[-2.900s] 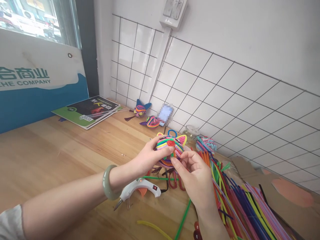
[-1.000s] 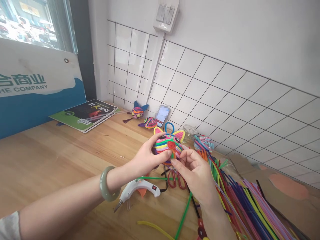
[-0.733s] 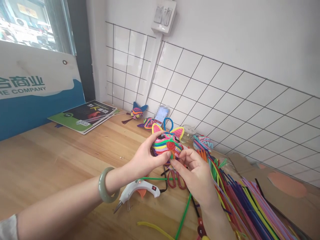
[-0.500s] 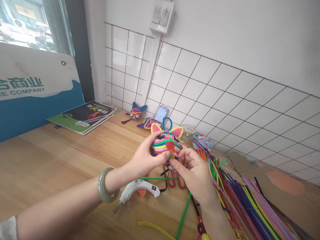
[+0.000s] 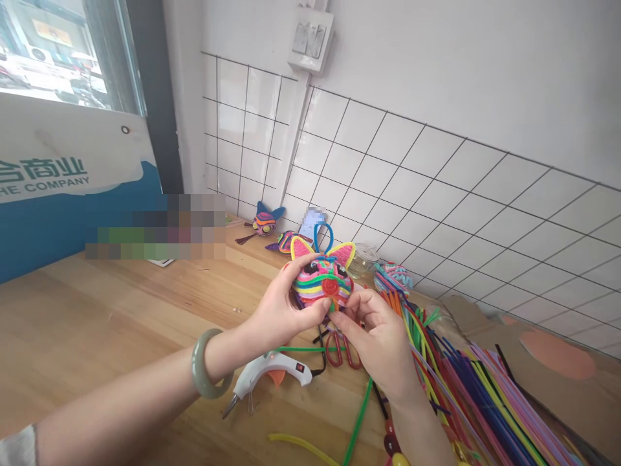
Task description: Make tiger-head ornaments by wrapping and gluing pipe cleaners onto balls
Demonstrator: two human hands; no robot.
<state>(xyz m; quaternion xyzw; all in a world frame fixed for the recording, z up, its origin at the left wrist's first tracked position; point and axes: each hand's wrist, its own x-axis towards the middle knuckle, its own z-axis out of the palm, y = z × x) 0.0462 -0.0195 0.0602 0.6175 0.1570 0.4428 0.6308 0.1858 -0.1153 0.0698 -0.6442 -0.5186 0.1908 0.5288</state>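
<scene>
A round cat head made of striped, many-coloured pipe cleaners (image 5: 317, 283) is held up above the table, with pink ears edged in yellow, a red coiled nose and a blue loop on top. My left hand (image 5: 286, 301) is closed around its left side, thumb along the lower front. At the lower right, the fingers of my right hand (image 5: 376, 330) pinch against its edge, by a small orange and green bit below the nose. Whatever lies between those fingertips is mostly hidden. Under my hands are red-handled scissors (image 5: 334, 353) and a white glue gun (image 5: 272, 367) with its light on.
Bundled coloured pipe cleaners (image 5: 490, 395) spread across the right, beside brown cardboard (image 5: 548, 382). Loose green (image 5: 359, 421) and yellow pipe cleaners (image 5: 303, 443) lie in front. Along the wall grid stand a blue-eared pipe-cleaner head (image 5: 265, 220), a phone (image 5: 313, 222) and a glass jar (image 5: 363, 260).
The view has shifted slightly. Both hands keep their hold, and the cat head is turned a little, its face tilted slightly upward.
</scene>
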